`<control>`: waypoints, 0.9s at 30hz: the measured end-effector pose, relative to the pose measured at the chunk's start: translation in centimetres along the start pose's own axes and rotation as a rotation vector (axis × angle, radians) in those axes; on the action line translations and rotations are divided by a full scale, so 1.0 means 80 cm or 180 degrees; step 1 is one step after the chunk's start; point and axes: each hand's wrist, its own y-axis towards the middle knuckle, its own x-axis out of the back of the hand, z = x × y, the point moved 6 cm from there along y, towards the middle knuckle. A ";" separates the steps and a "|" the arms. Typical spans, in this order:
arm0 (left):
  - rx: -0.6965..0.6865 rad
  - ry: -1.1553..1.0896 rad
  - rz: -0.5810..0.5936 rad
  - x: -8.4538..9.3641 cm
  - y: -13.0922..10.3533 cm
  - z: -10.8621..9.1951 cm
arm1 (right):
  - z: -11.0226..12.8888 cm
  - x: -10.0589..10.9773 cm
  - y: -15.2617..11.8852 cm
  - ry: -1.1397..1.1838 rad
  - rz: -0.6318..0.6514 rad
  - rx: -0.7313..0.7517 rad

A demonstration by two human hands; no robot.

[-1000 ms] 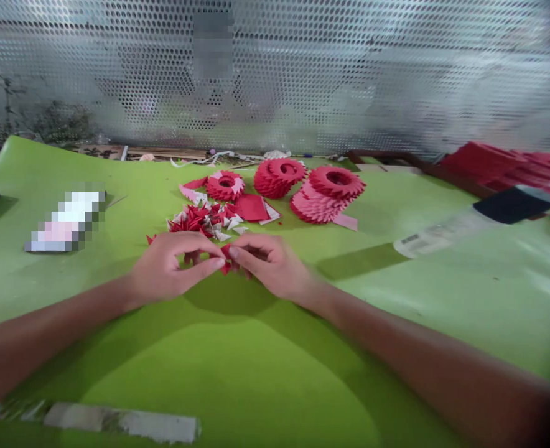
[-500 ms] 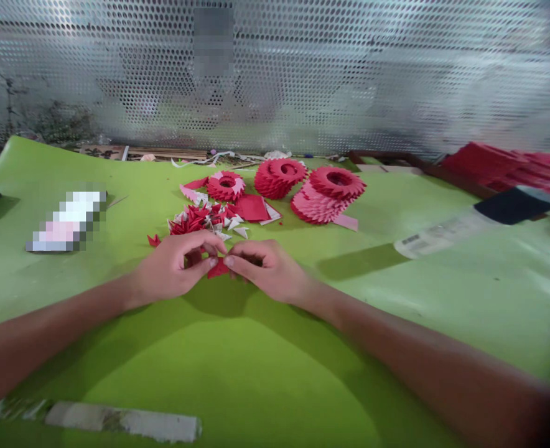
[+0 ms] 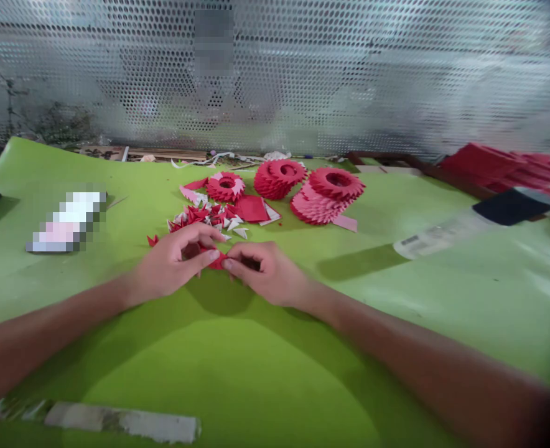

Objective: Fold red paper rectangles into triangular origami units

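Between my two hands is a small piece of red paper (image 3: 218, 261), partly hidden by the fingers. My left hand (image 3: 175, 260) pinches its left side with the thumb, the forefinger arched above. The right side is pinched by my right hand (image 3: 263, 269), thumb against forefinger. Just beyond my left hand lies a heap of folded red and white paper pieces (image 3: 195, 218). Square sheets of red paper (image 3: 251, 208) rest beside the heap. Farther back stand a small red and pink paper ring (image 3: 226, 185), a red ringed paper stack (image 3: 279, 178) and a taller red and pink one (image 3: 326, 196).
A blurred-out flat object (image 3: 67, 222) lies on the green table cover (image 3: 256, 379) at left. A clear cylinder with a dark cap (image 3: 471, 224) lies at right, near red paper bundles (image 3: 503, 168). Worn tape (image 3: 121, 421) crosses the near left. A perforated metal wall (image 3: 275, 74) closes the back.
The red paper has turned and risen slightly between my fingers. My left forefinger has lifted away from my right fingertips, and both hands stay in about the same place.
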 end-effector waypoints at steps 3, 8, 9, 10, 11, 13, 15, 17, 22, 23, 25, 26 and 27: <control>0.0268 0.0034 0.0198 -0.001 0.003 0.006 | -0.001 0.002 0.000 -0.0040 -0.0116 0.0019; 0.0583 0.0276 0.0226 0.002 0.004 0.008 | -0.004 0.004 -0.002 -0.0216 -0.0248 0.0014; 0.0589 0.0304 0.0245 0.001 0.003 0.007 | -0.004 0.004 -0.002 -0.0264 -0.0239 0.0017; 0.0566 0.0330 0.0271 0.000 0.003 0.005 | -0.005 0.003 -0.001 -0.0315 -0.0204 0.0021; 0.0524 0.0359 0.0292 -0.001 0.002 0.003 | -0.004 0.001 -0.001 -0.0366 -0.0152 0.0030; 0.0421 0.0438 0.0299 -0.002 0.002 -0.001 | -0.003 -0.001 -0.001 -0.0455 -0.0039 0.0048; 0.0342 0.0548 0.0281 -0.002 0.002 -0.004 | -0.002 -0.003 -0.001 -0.0513 0.0013 0.0047; 0.0321 0.0646 0.0276 -0.002 0.003 -0.005 | -0.001 -0.003 -0.001 -0.0550 0.0001 0.0025; 0.0359 0.0726 0.0312 -0.002 0.004 -0.005 | -0.001 -0.001 -0.001 -0.0598 -0.0018 0.0034; 0.0361 0.0722 0.0307 -0.001 0.004 -0.005 | -0.001 -0.001 -0.001 -0.0591 -0.0012 0.0048; 0.0371 0.0726 0.0303 -0.001 0.004 -0.005 | -0.002 -0.001 -0.001 -0.0567 0.0000 0.0046; 0.0386 0.0723 0.0310 -0.001 0.004 -0.004 | -0.002 -0.001 0.000 -0.0554 0.0002 0.0035; 0.0411 0.0711 0.0325 -0.001 0.004 -0.003 | -0.002 -0.001 0.000 -0.0543 0.0000 0.0024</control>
